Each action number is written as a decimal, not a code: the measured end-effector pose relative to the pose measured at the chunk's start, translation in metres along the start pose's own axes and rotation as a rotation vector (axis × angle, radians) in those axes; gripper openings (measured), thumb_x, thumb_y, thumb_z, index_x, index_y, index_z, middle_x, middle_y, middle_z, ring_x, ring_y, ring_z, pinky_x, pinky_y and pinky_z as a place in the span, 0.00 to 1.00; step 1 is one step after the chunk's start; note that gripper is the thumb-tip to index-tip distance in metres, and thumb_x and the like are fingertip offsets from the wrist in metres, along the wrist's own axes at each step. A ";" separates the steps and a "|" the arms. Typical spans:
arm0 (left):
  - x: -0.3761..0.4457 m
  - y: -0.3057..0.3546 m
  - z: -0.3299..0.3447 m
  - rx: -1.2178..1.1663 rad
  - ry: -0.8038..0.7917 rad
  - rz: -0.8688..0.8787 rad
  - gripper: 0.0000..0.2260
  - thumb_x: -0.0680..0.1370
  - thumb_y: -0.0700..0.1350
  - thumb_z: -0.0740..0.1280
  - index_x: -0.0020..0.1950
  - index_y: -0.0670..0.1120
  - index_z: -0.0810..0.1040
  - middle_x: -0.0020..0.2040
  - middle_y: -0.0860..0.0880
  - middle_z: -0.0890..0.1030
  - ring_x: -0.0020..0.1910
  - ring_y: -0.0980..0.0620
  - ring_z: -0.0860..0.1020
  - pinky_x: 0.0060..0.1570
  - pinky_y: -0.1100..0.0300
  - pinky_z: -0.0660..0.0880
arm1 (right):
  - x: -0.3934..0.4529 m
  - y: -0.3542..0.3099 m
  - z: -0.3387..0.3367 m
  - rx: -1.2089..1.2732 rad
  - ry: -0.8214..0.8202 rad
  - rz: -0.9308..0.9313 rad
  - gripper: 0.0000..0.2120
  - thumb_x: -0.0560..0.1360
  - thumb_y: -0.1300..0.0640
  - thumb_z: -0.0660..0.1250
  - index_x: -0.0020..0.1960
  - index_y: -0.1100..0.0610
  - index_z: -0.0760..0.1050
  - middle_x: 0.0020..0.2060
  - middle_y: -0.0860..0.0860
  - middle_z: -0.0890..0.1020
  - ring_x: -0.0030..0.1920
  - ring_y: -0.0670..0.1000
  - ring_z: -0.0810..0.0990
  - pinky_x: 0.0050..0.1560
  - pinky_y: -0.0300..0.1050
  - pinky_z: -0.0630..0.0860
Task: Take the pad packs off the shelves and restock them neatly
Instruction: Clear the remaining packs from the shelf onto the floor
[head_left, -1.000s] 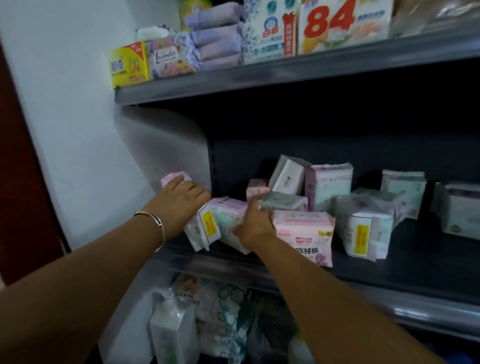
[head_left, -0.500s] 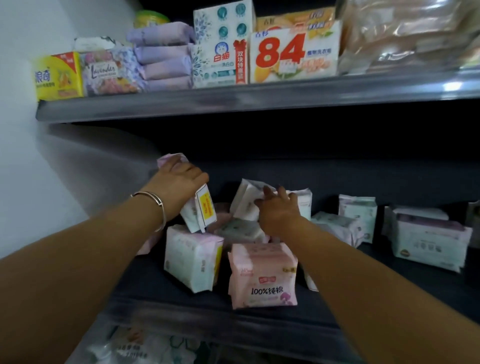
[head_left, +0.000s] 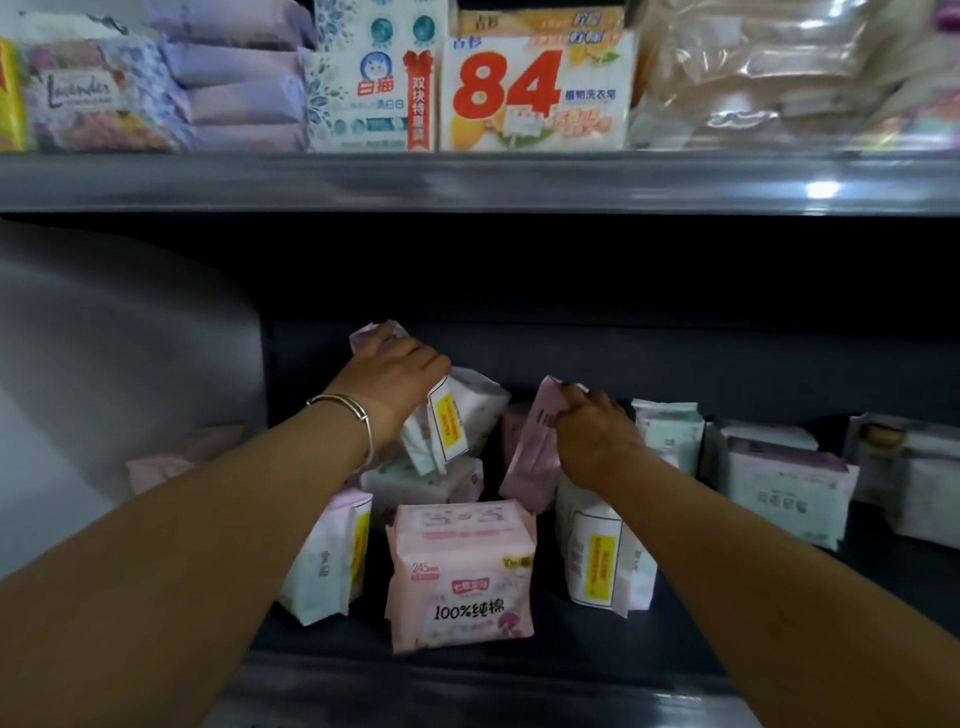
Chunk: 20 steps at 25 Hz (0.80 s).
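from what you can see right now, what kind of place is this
Most likely a small shop's toiletries aisle. Dark metal shelves carry packaged goods: boxed "84" laundry soap above, pad packs such as the pink pack below, several bearing yellow stickers like retail labels.

Dark metal shelving unit (head_left: 467, 182), pale wall (head_left: 104, 338) at left, dim interior, glare on upper shelf edge

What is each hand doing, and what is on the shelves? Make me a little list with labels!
left hand: left hand grips a white pack with a yellow label
right hand: right hand grips a tilted pink pack
front of shelf: pink pack marked 100% stands upright
upper shelf: box marked 84, purple packs
wrist: silver bangle
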<state>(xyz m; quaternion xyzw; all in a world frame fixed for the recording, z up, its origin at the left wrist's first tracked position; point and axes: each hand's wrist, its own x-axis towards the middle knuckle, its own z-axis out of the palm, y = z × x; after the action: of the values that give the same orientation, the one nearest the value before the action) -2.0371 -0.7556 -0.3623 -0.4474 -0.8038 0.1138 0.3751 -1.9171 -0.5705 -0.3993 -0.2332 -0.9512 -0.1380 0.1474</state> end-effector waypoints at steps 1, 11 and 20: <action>0.002 0.002 0.001 0.001 0.005 -0.001 0.27 0.71 0.37 0.67 0.68 0.49 0.63 0.67 0.52 0.68 0.70 0.50 0.62 0.74 0.50 0.46 | -0.003 0.004 0.000 0.000 -0.007 0.014 0.24 0.79 0.59 0.54 0.75 0.59 0.59 0.75 0.54 0.54 0.71 0.59 0.59 0.73 0.54 0.58; 0.001 0.017 -0.011 -0.006 0.149 0.079 0.25 0.65 0.33 0.72 0.61 0.42 0.74 0.56 0.44 0.77 0.61 0.43 0.74 0.71 0.40 0.55 | -0.029 0.017 0.001 0.049 -0.197 0.118 0.28 0.78 0.58 0.55 0.77 0.55 0.52 0.76 0.54 0.44 0.75 0.59 0.49 0.72 0.58 0.57; 0.007 0.077 -0.050 0.062 0.057 0.039 0.23 0.66 0.40 0.72 0.60 0.46 0.72 0.56 0.48 0.76 0.58 0.45 0.72 0.65 0.42 0.61 | -0.067 0.024 -0.012 0.189 -0.105 -0.029 0.24 0.78 0.55 0.58 0.73 0.56 0.61 0.70 0.54 0.65 0.71 0.57 0.61 0.70 0.57 0.61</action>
<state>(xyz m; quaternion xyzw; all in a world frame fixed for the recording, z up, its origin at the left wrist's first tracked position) -1.9555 -0.7135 -0.3636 -0.4541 -0.7801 0.1332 0.4093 -1.8457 -0.5814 -0.4065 -0.2115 -0.9697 -0.0372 0.1167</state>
